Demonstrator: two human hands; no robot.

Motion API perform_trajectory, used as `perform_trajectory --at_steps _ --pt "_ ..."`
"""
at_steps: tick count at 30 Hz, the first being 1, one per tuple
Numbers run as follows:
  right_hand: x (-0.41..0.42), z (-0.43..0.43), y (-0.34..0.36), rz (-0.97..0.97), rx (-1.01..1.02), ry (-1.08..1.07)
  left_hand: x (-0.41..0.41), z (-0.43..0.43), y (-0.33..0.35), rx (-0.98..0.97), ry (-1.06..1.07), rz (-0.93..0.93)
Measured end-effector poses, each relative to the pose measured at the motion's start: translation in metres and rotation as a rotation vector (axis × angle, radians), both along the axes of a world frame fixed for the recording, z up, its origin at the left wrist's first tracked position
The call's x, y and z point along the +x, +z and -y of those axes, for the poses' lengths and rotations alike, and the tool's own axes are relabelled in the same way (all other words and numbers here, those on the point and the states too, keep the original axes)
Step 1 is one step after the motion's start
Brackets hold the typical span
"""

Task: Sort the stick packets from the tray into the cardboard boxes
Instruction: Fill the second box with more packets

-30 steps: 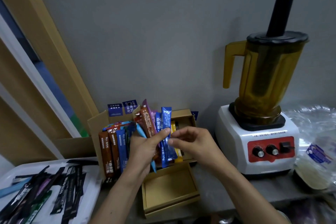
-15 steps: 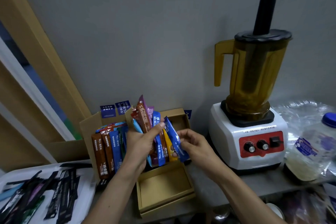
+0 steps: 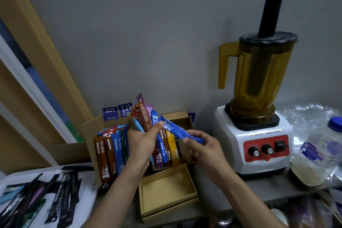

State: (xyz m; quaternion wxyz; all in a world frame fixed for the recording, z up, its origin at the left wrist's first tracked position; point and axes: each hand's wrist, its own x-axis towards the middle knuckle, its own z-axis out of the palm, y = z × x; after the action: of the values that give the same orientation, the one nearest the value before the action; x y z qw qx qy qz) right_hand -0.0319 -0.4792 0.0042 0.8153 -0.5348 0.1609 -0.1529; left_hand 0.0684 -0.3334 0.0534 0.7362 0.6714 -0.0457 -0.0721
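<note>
You have one view, from the camera on your head, facing forward and down along your own forearms toward the counter (image 3: 259, 189) and the grey wall (image 3: 148, 42). It sits close in: your left hand (image 3: 142, 144), gripping a fan of stick packets (image 3: 145, 116), and your right hand (image 3: 205, 150), pinching a blue packet (image 3: 175, 130), fill the lower middle. The wide lens takes in the tray (image 3: 90, 187) at lower left and the blender (image 3: 259, 87) at right.
</note>
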Motion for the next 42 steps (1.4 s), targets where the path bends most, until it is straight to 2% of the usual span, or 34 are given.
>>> perform_trajectory --at_steps 4,6,7,8,11,13,17,21,24,27,29,31,33,35,38,40,42 --pt "0.013 0.004 0.012 0.181 0.376 -0.147 -0.008 -0.009 -0.011 0.111 -0.069 0.046" --pt "0.023 0.005 0.020 0.233 0.414 -0.174 -0.013 -0.013 -0.016 0.165 -0.105 0.056" --pt "0.027 0.006 0.022 0.249 0.362 -0.190 -0.014 -0.015 -0.017 0.159 -0.105 0.049" --pt "0.030 0.008 0.025 0.232 0.219 -0.221 -0.014 -0.017 -0.018 0.135 -0.094 0.032" --pt "0.041 0.015 0.018 -0.037 -0.541 -0.303 -0.012 -0.020 -0.014 0.014 -0.042 -0.046" --pt "0.050 0.011 0.010 -0.166 -0.824 -0.274 -0.011 -0.020 -0.011 -0.038 -0.029 -0.064" --pt "0.062 0.001 0.000 -0.316 -1.119 -0.256 -0.011 -0.012 -0.010 -0.056 -0.022 -0.069" --pt "0.059 -0.004 -0.001 -0.357 -1.365 -0.244 -0.010 -0.010 -0.010 -0.105 -0.027 -0.104" --pt "0.052 -0.008 -0.004 -0.387 -1.465 -0.223 -0.010 -0.009 -0.009 -0.127 -0.052 -0.122" --pt "0.049 -0.006 -0.009 -0.451 -1.376 -0.108 -0.010 -0.007 -0.008 -0.147 -0.069 -0.158" --pt "0.043 -0.005 -0.005 -0.381 -1.261 -0.158 -0.011 -0.007 -0.008 -0.155 -0.087 -0.166" --pt "0.029 -0.005 0.004 -0.194 -0.924 -0.169 -0.012 -0.007 -0.007 -0.149 -0.105 -0.153" --pt "0.010 -0.007 0.016 -0.066 -0.533 0.046 -0.011 -0.006 -0.006 -0.134 -0.113 -0.119" --pt "-0.002 -0.005 0.018 -0.075 -0.395 0.211 -0.009 -0.003 -0.005 -0.134 -0.085 -0.101" --pt "-0.003 0.001 0.012 -0.101 -0.246 0.098 -0.008 -0.002 -0.005 -0.126 -0.046 -0.094" --pt "0.001 0.002 0.008 -0.044 0.018 -0.031 -0.009 -0.005 -0.007 -0.069 -0.058 -0.065" --pt "0.007 0.005 0.010 0.099 0.274 -0.119 -0.012 -0.008 -0.011 0.008 -0.091 -0.040"
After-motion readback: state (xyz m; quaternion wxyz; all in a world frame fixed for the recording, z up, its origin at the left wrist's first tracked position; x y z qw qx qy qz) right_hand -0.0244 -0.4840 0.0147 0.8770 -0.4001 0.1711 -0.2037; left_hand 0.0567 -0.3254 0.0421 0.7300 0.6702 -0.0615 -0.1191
